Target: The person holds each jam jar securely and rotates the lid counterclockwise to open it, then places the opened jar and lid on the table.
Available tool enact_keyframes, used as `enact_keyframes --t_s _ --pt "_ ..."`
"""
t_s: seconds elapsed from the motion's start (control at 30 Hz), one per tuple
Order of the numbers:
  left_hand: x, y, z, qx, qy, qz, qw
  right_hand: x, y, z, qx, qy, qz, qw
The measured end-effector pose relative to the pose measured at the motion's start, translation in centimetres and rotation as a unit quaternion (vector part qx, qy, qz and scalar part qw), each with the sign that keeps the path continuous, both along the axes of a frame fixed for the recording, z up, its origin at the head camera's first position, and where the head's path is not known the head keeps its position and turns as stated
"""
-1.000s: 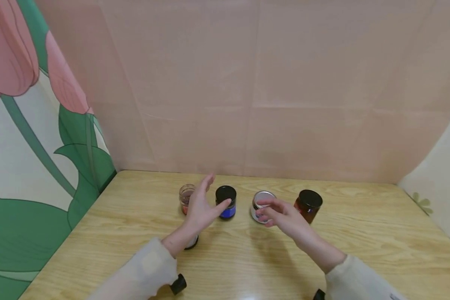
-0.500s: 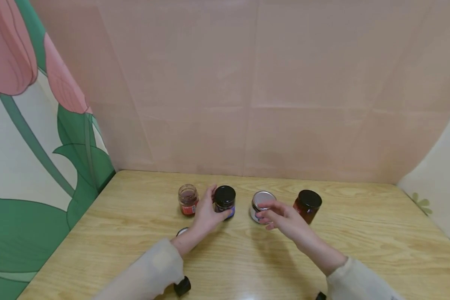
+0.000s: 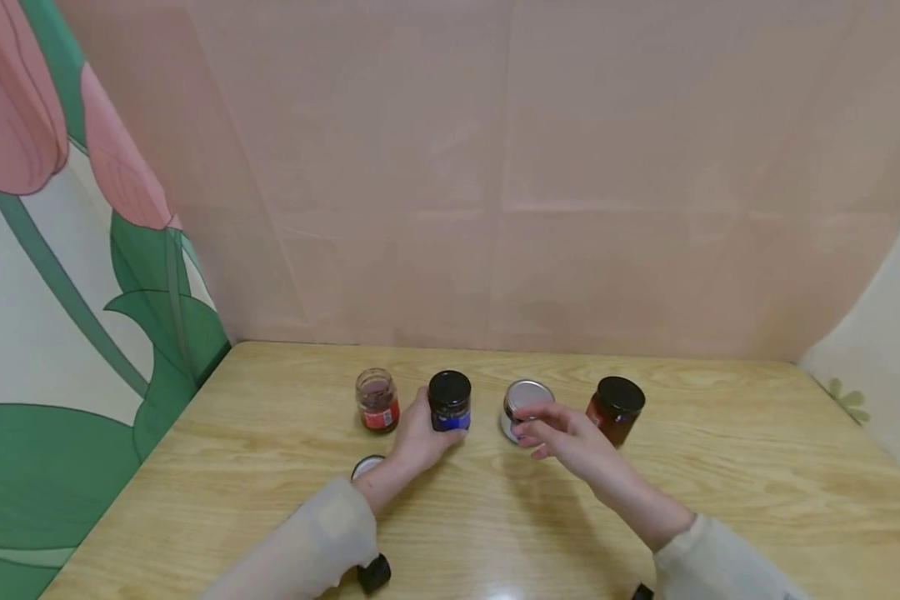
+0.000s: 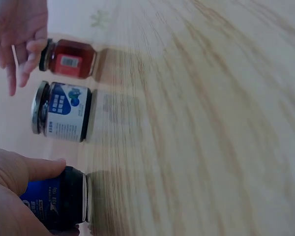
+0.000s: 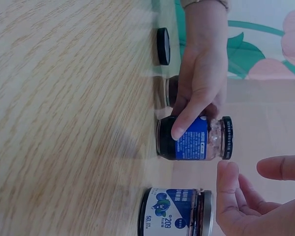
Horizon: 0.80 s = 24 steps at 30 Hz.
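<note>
My left hand (image 3: 417,437) grips a jar (image 3: 450,417) with a blue label and black lid, low on its body. In the right wrist view the thumb lies across the blue label (image 5: 192,142), and the lid (image 5: 227,137) is on. My right hand (image 3: 577,437) hovers with loosely bent fingers and nothing in them, overlapping a silver-lidded jar (image 3: 523,396) in the head view. That jar's white label shows blueberries (image 5: 161,204). In the left wrist view, the right hand (image 4: 20,37) is clear of the jars.
An uncovered jar (image 3: 377,408) with a red label stands left of the left hand. A loose lid (image 3: 366,465), partly hidden by the left wrist, lies nearer on the wooden table (image 3: 195,500). Beyond the right hand stands a dark red jar (image 3: 618,404) with a black lid.
My left hand has come down from above and left of the blue-labelled jar and taken hold of it. The right hand has stayed nearly still.
</note>
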<state>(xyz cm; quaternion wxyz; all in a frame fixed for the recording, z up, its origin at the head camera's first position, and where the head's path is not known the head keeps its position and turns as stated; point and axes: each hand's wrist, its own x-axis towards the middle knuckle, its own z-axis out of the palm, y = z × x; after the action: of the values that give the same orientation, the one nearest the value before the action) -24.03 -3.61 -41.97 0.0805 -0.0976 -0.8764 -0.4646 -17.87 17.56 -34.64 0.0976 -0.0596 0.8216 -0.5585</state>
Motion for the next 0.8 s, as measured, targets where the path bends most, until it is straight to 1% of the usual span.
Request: enact_keyframes --t_s 0.17,0.33,0.4,0.53,0.63,0.7,0.8 --pt "0.1 0.2 0.2 -0.007 -0.006 0.012 0.9999 0.0 0.2 -0.1 -0.003 0.0 0.003 1.0" --pt "0.0 0.2 0.5 -0.003 -0.019 0.014 0.9997 -0.1 0.3 -0.2 -0.008 0.001 -0.001 1.0" --pt "0.0 0.1 0.6 0.001 -0.023 0.01 0.9997 -0.1 0.2 -0.2 -0.016 0.001 -0.002 0.9999" --pt "0.2 -0.2 0.8 0.01 -0.043 0.002 0.999 -0.1 -0.1 -0.2 -0.027 0.0 -0.003 0.9996" --pt "0.4 -0.3 0.9 0.015 -0.061 -0.004 0.998 -0.1 -0.2 -0.1 -0.027 0.001 -0.006 0.9996" --pt "0.6 -0.5 1.3 0.02 -0.067 -0.012 0.9975 -0.1 -0.2 -0.1 -0.025 0.004 -0.007 0.9997" --pt "0.8 -0.8 1.8 0.024 -0.065 -0.024 0.9973 -0.3 -0.3 -0.2 -0.024 0.008 -0.011 0.9996"
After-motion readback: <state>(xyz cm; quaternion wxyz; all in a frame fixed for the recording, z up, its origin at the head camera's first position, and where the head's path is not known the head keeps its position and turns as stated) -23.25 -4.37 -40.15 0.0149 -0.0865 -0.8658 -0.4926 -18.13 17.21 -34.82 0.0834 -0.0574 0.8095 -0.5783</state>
